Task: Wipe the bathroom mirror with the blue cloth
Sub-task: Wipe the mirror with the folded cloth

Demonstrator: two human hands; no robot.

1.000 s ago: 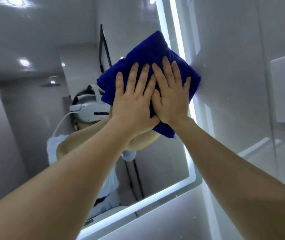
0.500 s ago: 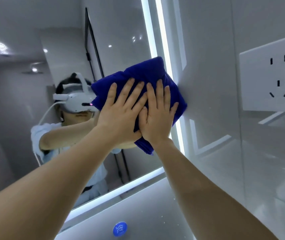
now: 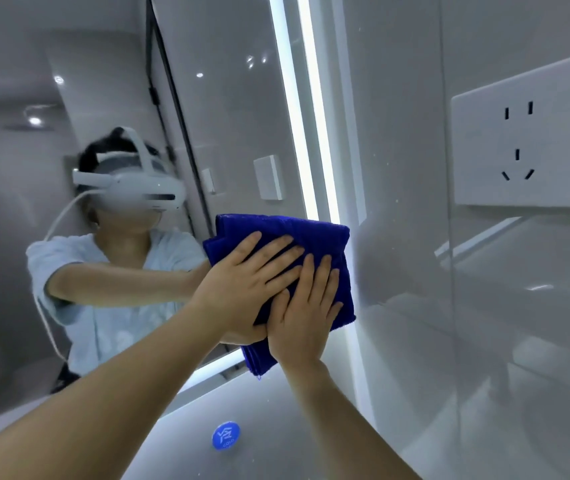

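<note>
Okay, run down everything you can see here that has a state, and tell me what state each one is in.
blue cloth: folded, pressed flat on the mirror's lower right corner.
left hand: open, palm on the cloth.
right hand: open, palm on the cloth, partly over the left.
mirror: edge light strip lit.
wall socket: nothing plugged in.

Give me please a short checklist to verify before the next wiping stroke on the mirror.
1. Blue cloth lies flat on the mirror: ok.
2. Left hand presses the cloth, palm open: ok.
3. Right hand presses beside it, overlapping the left: ok.
4. Cloth is at the mirror's lower right corner, by the lit edge: ok.
5. Wall socket is apart from the cloth: ok.
6. Cloth damp or dry: cannot tell.
</note>
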